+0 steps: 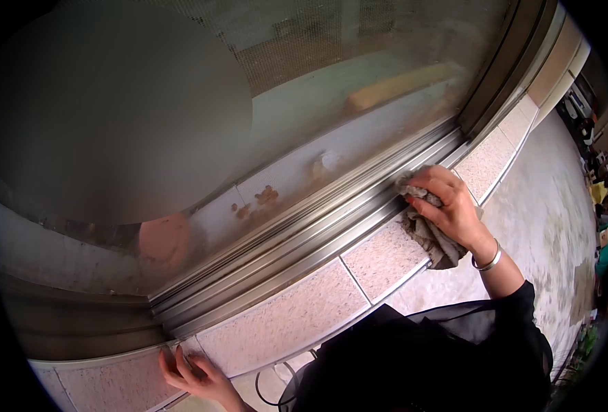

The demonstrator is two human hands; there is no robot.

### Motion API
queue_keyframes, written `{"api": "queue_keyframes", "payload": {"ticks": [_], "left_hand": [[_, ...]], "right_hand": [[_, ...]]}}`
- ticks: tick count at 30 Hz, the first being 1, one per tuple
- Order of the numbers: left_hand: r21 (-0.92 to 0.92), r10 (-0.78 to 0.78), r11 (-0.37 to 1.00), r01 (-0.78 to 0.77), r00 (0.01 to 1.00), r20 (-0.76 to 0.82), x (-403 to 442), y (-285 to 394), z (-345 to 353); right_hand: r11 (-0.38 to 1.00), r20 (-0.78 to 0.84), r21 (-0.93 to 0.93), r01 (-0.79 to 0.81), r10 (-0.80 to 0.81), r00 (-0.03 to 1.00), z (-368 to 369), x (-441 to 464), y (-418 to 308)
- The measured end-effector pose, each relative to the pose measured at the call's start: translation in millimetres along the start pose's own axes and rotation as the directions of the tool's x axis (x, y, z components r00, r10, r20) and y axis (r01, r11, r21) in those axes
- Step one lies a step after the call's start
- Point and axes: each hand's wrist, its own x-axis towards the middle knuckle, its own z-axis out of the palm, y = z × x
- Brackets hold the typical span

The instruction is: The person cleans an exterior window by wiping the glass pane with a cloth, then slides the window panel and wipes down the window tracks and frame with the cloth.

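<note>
A crumpled grey-brown cloth (pixel 440 242) is bunched in my right hand (pixel 455 209). That hand presses part of it onto the metal window track (pixel 297 237), near the track's far right end, while the rest hangs over the tiled sill (pixel 283 312). A silver bangle is on the right wrist. At the lower left, my left hand (pixel 197 378) rests on the sill by the track's left corner, its fingers bent, apart and holding nothing. Behind the track stands a glass window pane (pixel 359 130) with brownish smudges low on it.
A dark window frame (pixel 503 75) rises at the right end of the track, and another frame part (pixel 77 323) is at the left. Below the sill lies a pale, stained concrete floor (pixel 523 240). Assorted items and plants line the far right edge.
</note>
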Motion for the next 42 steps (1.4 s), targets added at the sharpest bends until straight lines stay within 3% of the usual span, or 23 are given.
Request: {"api": "queue_keyframes", "payload": {"ticks": [1,3,7,10,16,17,20,21,23,27,29,33,35,39,41,42], "left_hand": [[0.014,0.016,1.0,-0.016,1.0,-0.01,0.6,0.9,0.0],[0.026,0.031,0.999,-0.03,0.999,-0.019,0.6,1.4,0.4],[-0.005,0.004,1.0,-0.004,0.999,-0.039,0.8,4.5,1.4],[0.011,0.029,1.0,-0.028,0.999,-0.036,1.7,4.4,0.5],[-0.029,0.061,0.998,-0.062,0.997,-0.041,0.8,-2.0,1.0],[-0.038,0.057,0.998,-0.059,0.997,-0.042,1.5,-2.2,1.3],[-0.045,0.094,0.994,-0.097,0.994,-0.063,2.7,-4.2,1.9],[-0.05,0.088,0.995,-0.091,0.994,-0.058,2.3,-2.7,1.8],[0.002,0.022,1.0,-0.022,0.999,-0.027,0.4,2.1,0.5],[0.013,0.07,0.998,-0.069,0.997,-0.04,1.2,-1.0,1.6],[0.037,0.063,0.997,-0.063,0.998,-0.01,2.5,-0.4,0.1],[0.016,0.037,0.999,-0.037,0.999,-0.009,6.0,3.8,-1.8],[0.04,0.036,0.999,-0.037,0.999,0.012,3.5,4.1,-1.0],[0.005,0.074,0.997,-0.074,0.997,0.018,5.0,5.5,-1.2],[0.001,0.074,0.997,-0.074,0.997,0.014,4.8,5.4,-1.9],[-0.003,0.054,0.999,-0.054,0.998,0.009,5.3,5.9,-1.6]], "right_hand": [[0.995,-0.009,-0.008,0.097,-0.097,0.995,10.6,6.5,-3.1],[0.987,0.06,-0.088,0.136,-0.131,0.99,28.2,13.8,-4.5],[0.968,0.057,-0.225,0.107,-0.097,0.994,36.8,16.8,-16.6],[0.93,0.04,-0.32,0.182,-0.179,0.983,50.5,17.5,-28.0],[0.875,0.018,-0.28,0.394,-0.406,0.914,96.3,30.3,-87.9],[0.874,0.017,-0.284,0.394,-0.406,0.914,95.7,29.2,-78.9],[0.929,0.018,-0.334,0.159,-0.162,0.987,69.8,20.1,-40.8],[0.911,-0.068,-0.389,0.138,-0.178,0.982,60.5,20.3,-28.0],[0.917,-0.083,-0.393,0.072,-0.114,0.99,52.4,24.0,-30.6],[0.927,-0.136,-0.288,0.239,-0.286,0.948,113.7,22.8,-68.5],[0.948,0.025,-0.221,0.227,-0.227,0.974,99.4,30.1,-99.0],[0.965,-0.055,-0.251,0.072,-0.088,0.995,83.6,17.3,-57.2],[0.944,-0.107,-0.314,0.101,-0.141,0.984,78.2,25.5,-67.8],[0.939,-0.107,-0.244,0.242,-0.274,0.956,141.9,21.7,-120.3],[0.947,-0.066,-0.135,0.292,-0.303,0.951,138.0,31.6,-143.4],[0.931,-0.085,-0.2,0.306,-0.327,0.941,141.9,27.2,-129.4]]}}
